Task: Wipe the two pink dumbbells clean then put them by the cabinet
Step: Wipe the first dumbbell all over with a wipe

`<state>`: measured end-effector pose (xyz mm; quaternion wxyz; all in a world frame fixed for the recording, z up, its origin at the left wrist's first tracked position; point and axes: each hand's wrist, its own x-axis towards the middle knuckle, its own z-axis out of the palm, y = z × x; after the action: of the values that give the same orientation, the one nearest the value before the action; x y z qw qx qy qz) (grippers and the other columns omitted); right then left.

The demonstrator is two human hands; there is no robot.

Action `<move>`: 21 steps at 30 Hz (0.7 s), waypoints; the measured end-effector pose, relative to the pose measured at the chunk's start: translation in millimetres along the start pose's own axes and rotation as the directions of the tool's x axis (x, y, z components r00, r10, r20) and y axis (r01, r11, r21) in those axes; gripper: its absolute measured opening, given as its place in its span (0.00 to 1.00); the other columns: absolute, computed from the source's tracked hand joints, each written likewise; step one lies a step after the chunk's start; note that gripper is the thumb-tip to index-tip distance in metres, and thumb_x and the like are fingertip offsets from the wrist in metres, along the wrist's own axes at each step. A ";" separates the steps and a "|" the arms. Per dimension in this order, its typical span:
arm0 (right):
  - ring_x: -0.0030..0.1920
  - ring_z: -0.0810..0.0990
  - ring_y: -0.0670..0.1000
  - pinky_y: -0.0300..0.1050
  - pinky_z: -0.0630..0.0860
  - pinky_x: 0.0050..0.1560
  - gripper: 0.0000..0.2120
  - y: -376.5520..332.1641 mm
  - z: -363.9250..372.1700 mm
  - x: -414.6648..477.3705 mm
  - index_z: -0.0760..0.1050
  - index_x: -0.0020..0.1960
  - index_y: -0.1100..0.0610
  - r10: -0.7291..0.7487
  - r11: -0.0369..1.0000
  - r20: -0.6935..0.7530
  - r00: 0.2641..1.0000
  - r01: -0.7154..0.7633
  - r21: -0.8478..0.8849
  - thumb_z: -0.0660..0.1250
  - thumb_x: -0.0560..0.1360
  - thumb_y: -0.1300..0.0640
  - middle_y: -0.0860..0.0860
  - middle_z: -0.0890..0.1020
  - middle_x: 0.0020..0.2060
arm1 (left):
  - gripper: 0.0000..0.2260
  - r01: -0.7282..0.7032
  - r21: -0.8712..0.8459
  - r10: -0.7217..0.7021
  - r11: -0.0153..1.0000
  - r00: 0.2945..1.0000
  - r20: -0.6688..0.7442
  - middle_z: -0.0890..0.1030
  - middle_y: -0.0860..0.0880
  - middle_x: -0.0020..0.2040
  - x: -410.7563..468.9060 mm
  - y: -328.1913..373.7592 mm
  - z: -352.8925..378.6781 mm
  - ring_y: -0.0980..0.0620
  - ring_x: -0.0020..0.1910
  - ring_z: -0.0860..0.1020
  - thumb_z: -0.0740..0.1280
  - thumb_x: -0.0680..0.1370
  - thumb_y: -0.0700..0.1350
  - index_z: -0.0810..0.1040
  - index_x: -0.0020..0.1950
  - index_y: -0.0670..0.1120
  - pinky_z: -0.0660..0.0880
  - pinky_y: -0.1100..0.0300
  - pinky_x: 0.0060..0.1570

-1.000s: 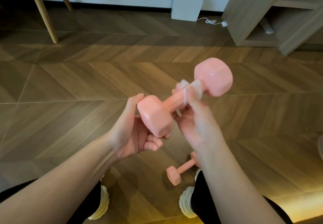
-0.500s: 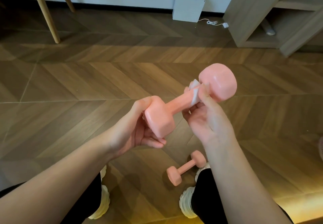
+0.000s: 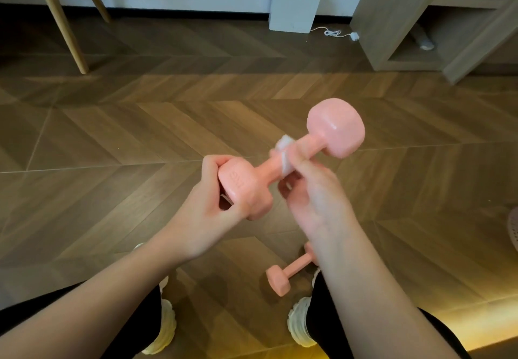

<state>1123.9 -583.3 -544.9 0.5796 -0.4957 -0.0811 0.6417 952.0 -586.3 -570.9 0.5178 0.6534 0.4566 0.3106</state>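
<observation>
A pink dumbbell (image 3: 335, 129) is held in the air in front of me, tilted with its far head up to the right. My left hand (image 3: 207, 213) grips its near head from the left. My right hand (image 3: 311, 199) pinches a small white wipe (image 3: 286, 152) wrapped round the dumbbell's handle. A second pink dumbbell (image 3: 290, 270) lies on the wooden floor between my feet, its far head hidden behind my right forearm. The wooden cabinet (image 3: 392, 14) with open shelves stands at the far right.
A white box (image 3: 293, 8) leans on the far wall with a white cable (image 3: 333, 33) beside it. Wooden furniture legs (image 3: 60, 19) stand at the far left. My white shoes (image 3: 298, 322) are on the floor below. A pinkish object shows at the right edge.
My right hand slid the wipe along the handle, up toward the far head and back down toward the middle. My left hand closed tighter round the near head, and the dumbbell turned.
</observation>
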 end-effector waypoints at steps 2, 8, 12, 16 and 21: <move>0.45 0.87 0.47 0.45 0.77 0.47 0.12 -13.2 -7.9 5.6 0.79 0.58 0.57 -0.041 0.996 -0.031 0.999 0.043 0.075 0.70 0.75 0.58 0.54 0.87 0.48 | 0.24 -0.005 0.013 0.005 1.000 1.000 0.023 0.73 0.59 0.57 -2.6 -1.5 -0.9 0.62 0.54 0.76 0.67 0.69 0.63 0.61 0.59 0.61 0.76 0.67 0.48; 0.49 0.87 0.51 0.47 0.82 0.48 0.18 -8.3 -15.8 5.7 0.78 0.57 0.57 -0.035 0.998 -0.005 0.999 0.035 0.048 0.72 0.69 0.53 0.56 0.87 0.50 | 0.27 0.145 -0.005 -0.144 0.989 0.983 0.111 0.76 0.58 0.54 -0.6 -1.3 -10.0 0.64 0.49 0.77 0.69 0.64 0.64 0.66 0.59 0.58 0.74 0.68 0.45; 0.44 0.87 0.49 0.44 0.81 0.49 0.06 4.7 -14.8 6.5 0.79 0.53 0.57 0.006 0.994 -0.036 0.999 -0.010 -0.108 0.68 0.78 0.57 0.54 0.87 0.45 | 0.18 0.270 0.052 -0.275 0.961 0.937 0.214 0.83 0.55 0.45 13.8 -1.3 -14.3 0.62 0.44 0.79 0.71 0.68 0.61 0.80 0.52 0.52 0.73 0.67 0.43; 0.45 0.84 0.51 0.45 0.78 0.51 0.03 25.7 -10.0 5.0 0.81 0.44 0.58 0.059 0.958 -0.038 0.998 -0.067 -0.280 0.70 0.77 0.60 0.52 0.86 0.40 | 0.08 0.329 0.200 -0.373 0.923 0.893 0.252 0.85 0.49 0.47 14.1 -11.1 7.2 0.51 0.47 0.83 0.73 0.76 0.50 0.81 0.52 0.48 0.79 0.56 0.48; 0.40 0.83 0.52 0.47 0.79 0.49 0.05 29.1 -7.3 16.9 0.82 0.43 0.58 0.080 0.896 -0.035 0.996 -0.088 -0.435 0.71 0.77 0.58 0.54 0.86 0.39 | 0.08 0.358 0.141 -0.379 0.923 0.909 0.175 0.86 0.55 0.39 10.9 -16.3 10.6 0.58 0.40 0.83 0.70 0.78 0.50 0.81 0.52 0.47 0.79 0.63 0.40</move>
<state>1112.6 -581.9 -577.4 0.4266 -0.6211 -0.1962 0.6275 961.1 -579.8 -590.1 0.5747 0.6096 0.5337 0.1156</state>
